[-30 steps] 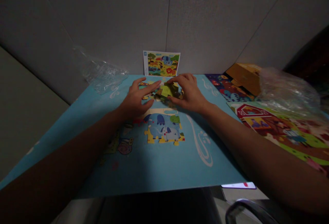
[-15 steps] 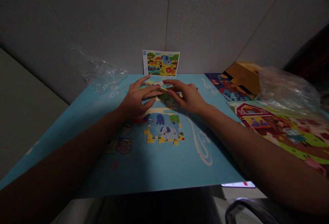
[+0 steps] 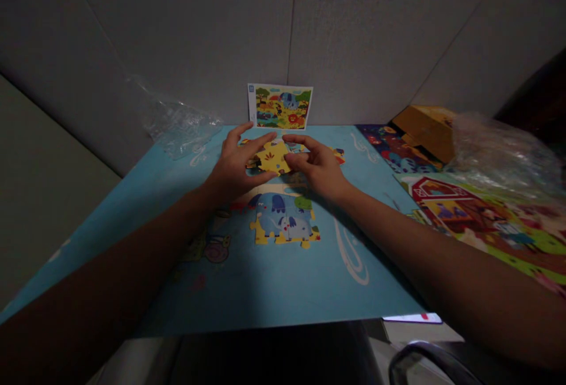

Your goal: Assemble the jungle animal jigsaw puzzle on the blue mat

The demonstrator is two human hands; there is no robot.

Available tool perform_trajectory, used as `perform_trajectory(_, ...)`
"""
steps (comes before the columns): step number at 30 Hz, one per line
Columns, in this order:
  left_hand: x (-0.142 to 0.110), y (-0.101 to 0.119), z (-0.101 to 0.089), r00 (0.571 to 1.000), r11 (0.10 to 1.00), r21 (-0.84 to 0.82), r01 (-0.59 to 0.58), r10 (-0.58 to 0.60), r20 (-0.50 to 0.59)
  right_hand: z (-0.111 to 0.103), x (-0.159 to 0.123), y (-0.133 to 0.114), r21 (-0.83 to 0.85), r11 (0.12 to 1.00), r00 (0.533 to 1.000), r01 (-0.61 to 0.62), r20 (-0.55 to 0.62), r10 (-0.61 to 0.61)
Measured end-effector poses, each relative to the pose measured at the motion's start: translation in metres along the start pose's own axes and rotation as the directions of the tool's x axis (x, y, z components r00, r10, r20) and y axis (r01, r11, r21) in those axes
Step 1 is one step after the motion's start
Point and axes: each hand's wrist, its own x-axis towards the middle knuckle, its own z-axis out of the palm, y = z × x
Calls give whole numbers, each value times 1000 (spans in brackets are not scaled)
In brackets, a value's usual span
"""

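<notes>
A yellow puzzle piece (image 3: 273,159) with a small plant print is held up between my two hands, its printed face towards me. My left hand (image 3: 234,167) grips its left side, fingers along the top and thumb below. On its right edge, the thumb and fingers of my right hand (image 3: 321,168) pinch it. Other puzzle pieces (image 3: 338,154) lie behind and beside my hands, mostly covered. Nearer to me on the table, a joined puzzle section (image 3: 283,220) shows a large blue elephant and a small one.
A picture card (image 3: 282,107) leans against the wall behind the light-blue table (image 3: 283,290). At the left back lies a clear plastic bag (image 3: 183,128). The right side holds an opened box (image 3: 422,131), another plastic bag (image 3: 508,155) and a colourful farm picture (image 3: 486,214).
The puzzle piece, edge-on before, is now turned with its yellow printed face showing. Both hands stay near the same place, with slightly shifted fingers. The view has moved a little.
</notes>
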Motion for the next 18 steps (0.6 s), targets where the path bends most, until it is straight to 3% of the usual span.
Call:
perform_trajectory(8, 2, -1, 2, 993, 993, 22, -114, 114, 9, 2, -1, -1, 25, 999, 999, -37, -22, 38)
perform_trajectory(13, 1, 1, 0, 991, 990, 52, -129, 130, -13, 2, -1, -2, 59, 997, 999, -51, -4, 52)
perform_trajectory(18, 1, 2, -2, 991, 989, 63, -132, 132, 1, -5, 1, -5, 61, 998, 997, -28, -64, 32)
